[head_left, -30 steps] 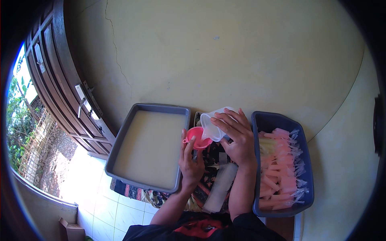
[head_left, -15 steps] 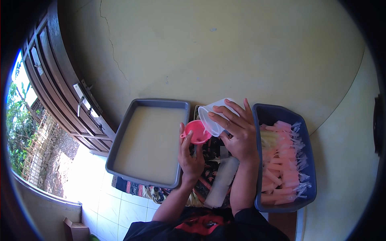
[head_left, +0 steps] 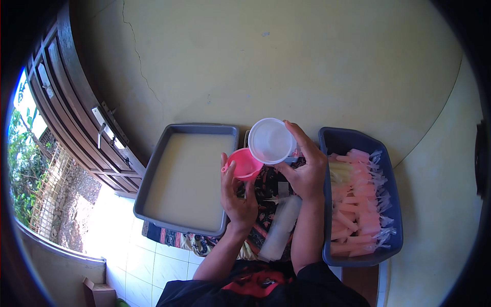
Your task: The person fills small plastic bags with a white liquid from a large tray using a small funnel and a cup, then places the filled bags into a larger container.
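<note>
My left hand [head_left: 239, 204] is closed around a pink funnel [head_left: 244, 165], its wide mouth facing up. What lies under the funnel, by my lower fingers, is hard to make out. Between thumb and fingers, my right hand [head_left: 308, 174] grips a white translucent plastic cup [head_left: 271, 141] by its side. The cup is held close beside the funnel's rim, its round opening turned toward me. To the left is a grey basin [head_left: 180, 226] of pale cloudy liquid [head_left: 189, 179]. A pile of flat clear plastic bags [head_left: 281, 227] lies between my forearms.
At the right, a dark blue tub [head_left: 398, 220] holds several tied plastic tubes of pink filling [head_left: 360, 204] and a few pale yellow ones [head_left: 342, 173]. Patterned cloth [head_left: 266, 187] covers the surface beneath. A wall rises behind; a wooden door [head_left: 76, 102] stands ajar at left.
My right hand has turned the cup from tilted over the funnel to more upright, with its mouth now facing me. The funnel has shifted slightly left, still in my left hand.
</note>
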`<state>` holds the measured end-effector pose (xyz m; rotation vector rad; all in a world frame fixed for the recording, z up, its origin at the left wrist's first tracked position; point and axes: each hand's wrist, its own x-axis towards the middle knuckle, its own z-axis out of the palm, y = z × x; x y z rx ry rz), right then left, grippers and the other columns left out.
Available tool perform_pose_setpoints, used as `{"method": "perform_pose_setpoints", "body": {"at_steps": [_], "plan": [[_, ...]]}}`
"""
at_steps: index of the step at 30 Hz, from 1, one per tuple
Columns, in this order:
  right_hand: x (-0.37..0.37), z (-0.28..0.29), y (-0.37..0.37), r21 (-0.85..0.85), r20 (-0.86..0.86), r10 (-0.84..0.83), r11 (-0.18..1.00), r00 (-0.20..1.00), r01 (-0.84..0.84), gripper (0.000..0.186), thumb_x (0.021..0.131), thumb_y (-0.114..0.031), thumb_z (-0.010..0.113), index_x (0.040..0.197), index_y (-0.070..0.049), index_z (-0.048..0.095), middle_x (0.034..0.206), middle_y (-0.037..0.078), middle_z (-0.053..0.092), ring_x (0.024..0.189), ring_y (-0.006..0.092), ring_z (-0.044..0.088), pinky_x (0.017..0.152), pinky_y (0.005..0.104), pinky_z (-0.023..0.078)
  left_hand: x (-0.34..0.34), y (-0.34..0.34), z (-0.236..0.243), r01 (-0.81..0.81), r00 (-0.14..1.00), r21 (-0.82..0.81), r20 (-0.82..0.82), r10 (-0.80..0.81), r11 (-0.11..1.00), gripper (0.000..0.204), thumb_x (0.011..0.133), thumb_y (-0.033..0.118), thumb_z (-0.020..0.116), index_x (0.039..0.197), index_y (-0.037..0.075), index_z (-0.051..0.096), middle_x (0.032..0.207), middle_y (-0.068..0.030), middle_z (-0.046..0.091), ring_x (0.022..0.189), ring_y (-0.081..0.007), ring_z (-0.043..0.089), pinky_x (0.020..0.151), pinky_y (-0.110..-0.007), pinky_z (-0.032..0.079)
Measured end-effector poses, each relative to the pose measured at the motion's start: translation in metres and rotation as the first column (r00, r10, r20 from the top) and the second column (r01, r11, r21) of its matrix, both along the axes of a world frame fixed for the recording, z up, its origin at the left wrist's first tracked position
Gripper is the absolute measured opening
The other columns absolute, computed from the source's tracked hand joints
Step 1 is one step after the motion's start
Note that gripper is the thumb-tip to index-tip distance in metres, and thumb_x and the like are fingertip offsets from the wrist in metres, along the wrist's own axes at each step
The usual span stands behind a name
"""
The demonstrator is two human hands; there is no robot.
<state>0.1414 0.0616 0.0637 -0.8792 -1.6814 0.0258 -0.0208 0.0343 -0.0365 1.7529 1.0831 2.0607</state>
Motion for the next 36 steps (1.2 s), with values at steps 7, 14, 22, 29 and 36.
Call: {"method": "perform_pose_setpoints", "body": {"at_steps": [7, 14, 22, 29, 36], "plan": [[-0.007, -0.012, 0.011, -0.036, -0.270, 0.113, 0.991, 0.956, -0.127, 0.092, 0.072, -0.020, 0.103, 0.152, -0.004, 0.061, 0.143, 0.020, 0.071, 0.131, 0.0298, 0.072, 0.108, 0.0422, 0.059, -0.011, -0.018, 0.034, 0.063, 0.990, -0.012, 0.123, -0.061, 0.998, 0.076, 0.097, -0.018, 0.065, 0.163, 0.004, 0.036, 0.176, -0.0280, 0.028, 0.144, -0.0381, 0.059, 0.102, -0.037, 0.065], [-0.041, -0.022, 0.026, -0.143, -0.471, 0.244, 0.927, 0.848, -0.346, 0.103, 0.075, -0.026, 0.103, 0.159, 0.002, 0.050, 0.145, 0.025, 0.068, 0.133, 0.0318, 0.070, 0.113, 0.0432, 0.057, -0.044, -0.034, 0.050, 0.004, 0.994, 0.059, 0.109, -0.011, 0.998, 0.077, 0.096, -0.019, 0.066, 0.162, 0.004, 0.035, 0.174, -0.0290, 0.030, 0.139, -0.0385, 0.063, 0.096, -0.037, 0.070], [-0.079, -0.048, 0.060, -0.216, -0.102, 0.278, 0.931, 0.955, -0.294, 0.096, 0.073, -0.017, 0.101, 0.155, -0.002, 0.054, 0.144, 0.020, 0.068, 0.135, 0.0347, 0.067, 0.113, 0.0443, 0.056, -0.085, -0.044, 0.040, -0.044, 0.996, 0.007, 0.073, 0.044, 0.999, 0.076, 0.097, -0.018, 0.067, 0.162, 0.005, 0.035, 0.173, -0.0297, 0.030, 0.137, -0.0401, 0.064, 0.094, -0.038, 0.070], [-0.114, -0.069, 0.084, -0.207, 0.090, 0.341, 0.925, 0.936, -0.317, 0.087, 0.073, -0.010, 0.098, 0.150, -0.006, 0.056, 0.145, 0.019, 0.067, 0.137, 0.0381, 0.065, 0.114, 0.0467, 0.054, -0.099, -0.046, 0.014, -0.019, 0.992, -0.086, 0.121, 0.029, 0.996, 0.081, 0.095, -0.019, 0.070, 0.163, 0.007, 0.036, 0.175, -0.0293, 0.027, 0.138, -0.0396, 0.064, 0.097, -0.041, 0.070], [-0.124, -0.081, 0.099, -0.389, 0.260, 0.436, 0.864, 0.862, -0.319, 0.078, 0.073, 0.003, 0.089, 0.144, -0.011, 0.061, 0.145, 0.014, 0.069, 0.140, 0.0375, 0.062, 0.118, 0.0482, 0.053, -0.106, -0.056, 0.002, -0.013, 0.994, -0.125, 0.104, 0.026, 0.992, 0.082, 0.093, -0.020, 0.071, 0.162, 0.007, 0.036, 0.176, -0.0298, 0.025, 0.140, -0.0411, 0.062, 0.098, -0.041, 0.069]]}}
